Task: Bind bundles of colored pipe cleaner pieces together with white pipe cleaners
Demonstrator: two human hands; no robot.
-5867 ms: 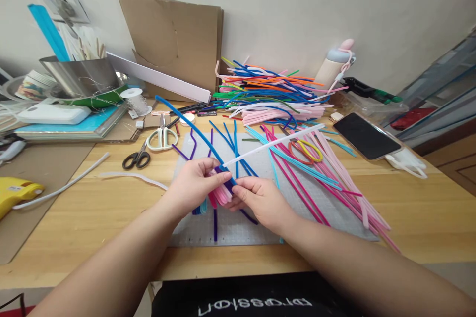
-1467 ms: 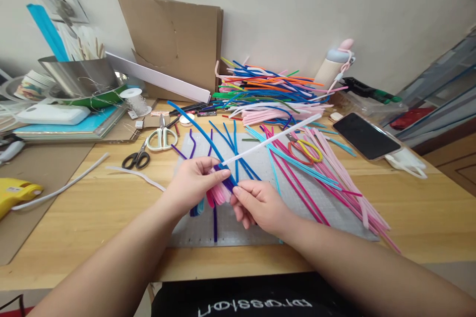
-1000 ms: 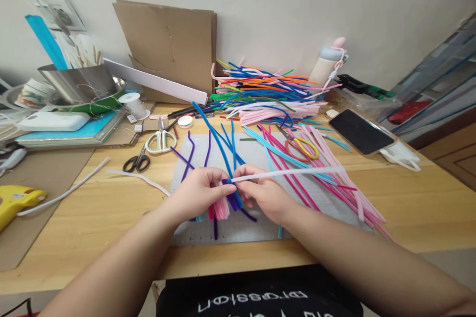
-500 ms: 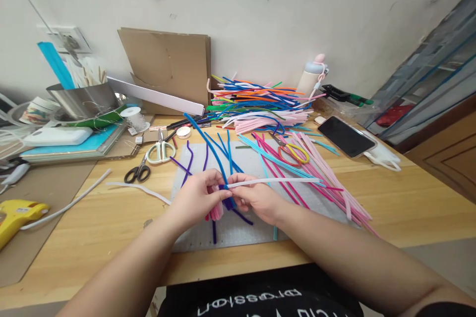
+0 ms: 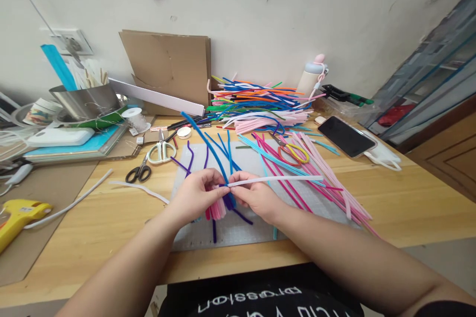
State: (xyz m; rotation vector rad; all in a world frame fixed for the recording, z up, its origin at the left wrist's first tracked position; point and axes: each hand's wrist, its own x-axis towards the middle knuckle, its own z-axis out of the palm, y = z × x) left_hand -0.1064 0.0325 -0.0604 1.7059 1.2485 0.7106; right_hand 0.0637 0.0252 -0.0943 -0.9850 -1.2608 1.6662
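My left hand pinches a small bundle of folded pink and purple pipe cleaners over the grey cutting mat. My right hand is closed on the same bundle where a white pipe cleaner meets it and sticks out to the right. A long blue pipe cleaner rises from the bundle toward the back left. Both hands touch at the bundle near the mat's front middle.
Loose pink, magenta and teal pipe cleaners fan across the mat's right side; a colourful heap lies behind. Two scissors, a yellow glue gun, a phone, cardboard and a metal bowl stand around.
The white pipe cleaner swung from pointing up-right to lying level to the right. The blue one swung more upright. The camera tilted up, showing more wall.
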